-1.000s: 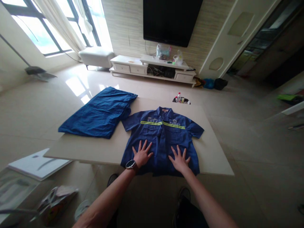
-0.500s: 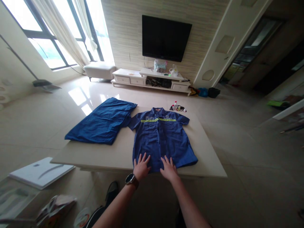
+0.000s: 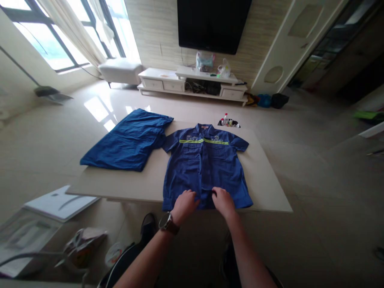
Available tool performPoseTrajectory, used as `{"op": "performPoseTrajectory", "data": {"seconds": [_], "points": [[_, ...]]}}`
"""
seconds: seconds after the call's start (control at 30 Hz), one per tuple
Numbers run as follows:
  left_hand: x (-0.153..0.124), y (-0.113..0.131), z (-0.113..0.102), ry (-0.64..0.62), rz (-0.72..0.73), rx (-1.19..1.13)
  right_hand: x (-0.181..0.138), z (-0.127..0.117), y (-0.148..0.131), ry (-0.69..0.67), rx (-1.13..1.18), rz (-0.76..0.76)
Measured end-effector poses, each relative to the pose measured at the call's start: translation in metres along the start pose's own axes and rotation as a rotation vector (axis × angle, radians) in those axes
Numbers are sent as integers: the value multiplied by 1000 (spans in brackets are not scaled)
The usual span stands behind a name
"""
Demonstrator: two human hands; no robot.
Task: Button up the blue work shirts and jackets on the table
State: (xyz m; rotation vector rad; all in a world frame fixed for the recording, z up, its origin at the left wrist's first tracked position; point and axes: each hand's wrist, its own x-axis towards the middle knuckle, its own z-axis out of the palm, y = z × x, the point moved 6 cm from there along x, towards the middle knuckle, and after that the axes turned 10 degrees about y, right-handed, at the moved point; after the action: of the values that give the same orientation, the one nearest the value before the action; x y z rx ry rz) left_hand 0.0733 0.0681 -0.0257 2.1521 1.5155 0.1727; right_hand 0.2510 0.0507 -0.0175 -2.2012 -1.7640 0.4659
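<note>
A blue short-sleeved work shirt (image 3: 207,164) with a yellow-green reflective stripe lies flat, front up, on a beige table (image 3: 267,180). My left hand (image 3: 185,205), with a watch on its wrist, and my right hand (image 3: 223,201) sit close together at the shirt's bottom hem by the button placket. Both have their fingers curled, pinching the hem fabric near the table's front edge.
Folded blue trousers (image 3: 129,140) lie on the table's left part. A small bottle and dark items (image 3: 228,122) sit beyond the far edge. A white TV stand (image 3: 192,85) and a wall TV (image 3: 213,22) are behind. A white board (image 3: 60,202) and clutter lie at lower left.
My hands slid down the shirt from its middle to the bottom hem, drew together, and went from flat and spread to curled on the fabric.
</note>
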Motion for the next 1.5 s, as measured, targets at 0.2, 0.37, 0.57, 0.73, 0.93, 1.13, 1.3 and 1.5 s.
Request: {"op": "performPoseTrajectory", "data": {"seconds": [0.2,0.37,0.57,0.73,0.93,1.13,1.3,1.5], "points": [[-14,19,20,-92,-56,-182,-1,-27,14,69,28,69],[-20,33,55,-102,-200,-543,1,-42,20,139,72,101],[-34,37,115,-50,-854,-1377,-7,-59,25,201,126,85],[-41,35,124,109,-1009,-1604,-11,-65,25,264,129,77],[-39,37,128,232,-1106,-1637,-15,-54,14,252,153,46],[-38,42,127,259,-1152,-1656,-19,-49,4,227,159,5],[-36,38,125,276,-1159,-1621,-18,-48,-2,218,157,-4],[-33,31,119,342,-1140,-1696,-20,-47,0,214,177,-33]]}}
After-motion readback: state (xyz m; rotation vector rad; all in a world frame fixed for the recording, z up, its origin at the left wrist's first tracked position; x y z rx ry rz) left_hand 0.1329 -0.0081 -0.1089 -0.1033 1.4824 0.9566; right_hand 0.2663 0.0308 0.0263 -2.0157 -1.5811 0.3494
